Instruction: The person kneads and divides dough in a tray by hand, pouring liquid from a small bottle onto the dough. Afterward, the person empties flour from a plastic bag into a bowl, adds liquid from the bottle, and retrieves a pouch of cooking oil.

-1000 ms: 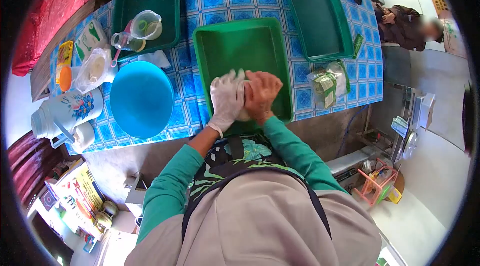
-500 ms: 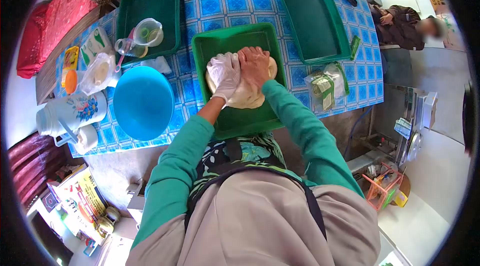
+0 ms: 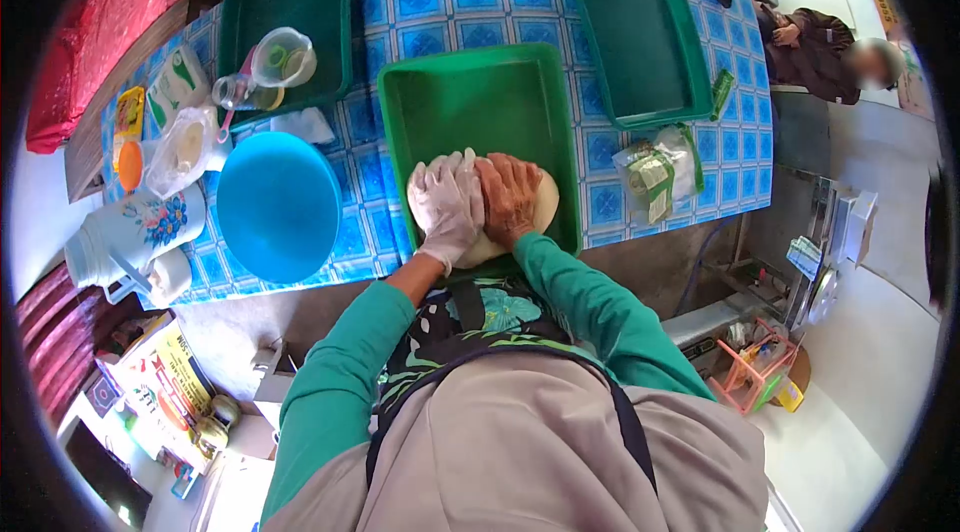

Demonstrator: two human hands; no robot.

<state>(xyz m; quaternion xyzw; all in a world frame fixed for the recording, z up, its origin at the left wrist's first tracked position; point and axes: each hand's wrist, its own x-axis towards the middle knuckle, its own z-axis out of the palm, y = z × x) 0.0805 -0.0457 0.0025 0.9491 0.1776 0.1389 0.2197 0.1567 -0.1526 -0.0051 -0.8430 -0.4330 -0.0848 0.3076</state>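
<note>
A pale lump of dough [image 3: 546,202] lies in the near end of a green tray [image 3: 470,107]. My left hand [image 3: 447,209], in a clear plastic glove, presses on the dough with its fingers curled over the far side. Right beside it, my bare right hand [image 3: 511,194] grips the dough the same way, fingers bent over it. The two hands touch along their inner edges and hide much of the dough.
Left of the tray stand a blue bowl [image 3: 278,207], a floral thermos [image 3: 150,232] and a dark green tray [image 3: 290,7] with plastic containers [image 3: 283,59]. To the right are another green tray [image 3: 640,42] and plastic packets [image 3: 657,174]. A person [image 3: 825,52] sits at far right.
Both hands have drawn back toward my body with the dough, from the tray's middle to its near end. More of the tray's far floor now shows. The view has shifted slightly.
</note>
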